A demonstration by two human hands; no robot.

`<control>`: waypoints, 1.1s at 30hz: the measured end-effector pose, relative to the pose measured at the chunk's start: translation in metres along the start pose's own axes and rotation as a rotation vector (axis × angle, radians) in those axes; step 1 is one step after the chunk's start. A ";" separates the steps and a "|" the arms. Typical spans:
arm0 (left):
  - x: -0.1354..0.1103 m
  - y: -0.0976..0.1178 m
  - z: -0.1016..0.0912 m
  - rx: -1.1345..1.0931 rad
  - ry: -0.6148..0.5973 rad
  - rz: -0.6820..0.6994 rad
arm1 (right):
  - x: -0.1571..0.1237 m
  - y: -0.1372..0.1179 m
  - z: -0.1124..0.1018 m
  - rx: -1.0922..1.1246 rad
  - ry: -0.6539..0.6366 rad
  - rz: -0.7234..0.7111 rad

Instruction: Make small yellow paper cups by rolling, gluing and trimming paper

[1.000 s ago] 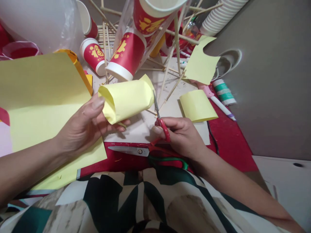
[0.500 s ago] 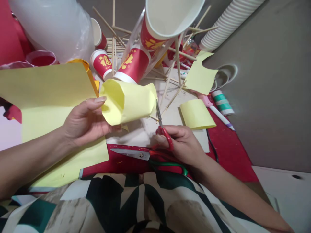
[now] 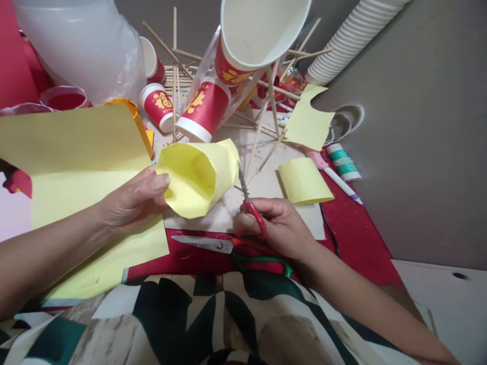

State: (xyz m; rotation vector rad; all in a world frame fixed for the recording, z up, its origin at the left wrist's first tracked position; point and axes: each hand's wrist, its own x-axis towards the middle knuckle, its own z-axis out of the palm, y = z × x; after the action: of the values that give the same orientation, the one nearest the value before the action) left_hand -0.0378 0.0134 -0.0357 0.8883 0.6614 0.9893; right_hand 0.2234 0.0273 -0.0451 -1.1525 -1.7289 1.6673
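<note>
My left hand [image 3: 131, 203] pinches the near rim of a rolled yellow paper tube [image 3: 198, 175], whose open end faces me. My right hand [image 3: 279, 225] grips small red-handled scissors [image 3: 249, 205]; their blades point up and touch the tube's right edge. A second, larger pair of scissors [image 3: 213, 244] with red and green handles lies flat on the red cloth just in front of my right hand.
A large yellow sheet [image 3: 76, 167] lies at the left. Two yellow paper pieces [image 3: 304, 180] [image 3: 308, 124] lie at the right beside a marker [image 3: 337, 177]. Red paper cups [image 3: 203, 109] on a wooden stick frame [image 3: 266, 126] stand behind, with stacked white cups [image 3: 350, 40] and a plastic bag [image 3: 79, 45].
My left hand has turned the tube so its open end faces me more. The scissors stay at its right edge, shifted slightly left.
</note>
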 end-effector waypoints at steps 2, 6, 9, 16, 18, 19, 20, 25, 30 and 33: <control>0.000 -0.002 -0.001 -0.001 -0.049 0.006 | 0.000 0.001 -0.001 0.017 -0.005 -0.002; 0.000 -0.006 -0.001 0.002 -0.095 0.052 | 0.001 0.003 -0.001 0.024 -0.005 -0.005; -0.001 -0.007 0.002 -0.010 -0.071 0.059 | 0.001 0.004 0.000 0.052 -0.008 0.008; -0.002 -0.009 0.008 -0.038 -0.066 0.021 | 0.001 0.005 -0.001 0.056 0.002 0.020; -0.002 -0.009 0.007 -0.029 -0.062 0.018 | 0.000 0.006 -0.002 0.045 0.012 0.021; -0.002 -0.009 0.007 -0.024 -0.062 0.016 | 0.000 0.007 -0.002 0.043 0.018 0.023; -0.002 -0.009 0.007 -0.019 -0.064 0.018 | 0.000 0.008 -0.002 0.043 0.024 0.024; -0.003 -0.009 0.007 -0.010 -0.044 0.034 | 0.000 0.008 -0.001 -0.003 0.058 0.014; -0.002 -0.012 0.006 -0.023 -0.053 0.035 | 0.000 0.007 -0.001 -0.061 0.087 0.006; -0.001 -0.014 0.004 -0.024 -0.059 0.033 | 0.000 0.005 -0.001 -0.092 0.091 0.004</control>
State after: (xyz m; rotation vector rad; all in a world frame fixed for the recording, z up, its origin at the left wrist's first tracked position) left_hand -0.0295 0.0072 -0.0455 0.9063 0.5855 0.9945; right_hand 0.2261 0.0274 -0.0499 -1.2542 -1.7631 1.5269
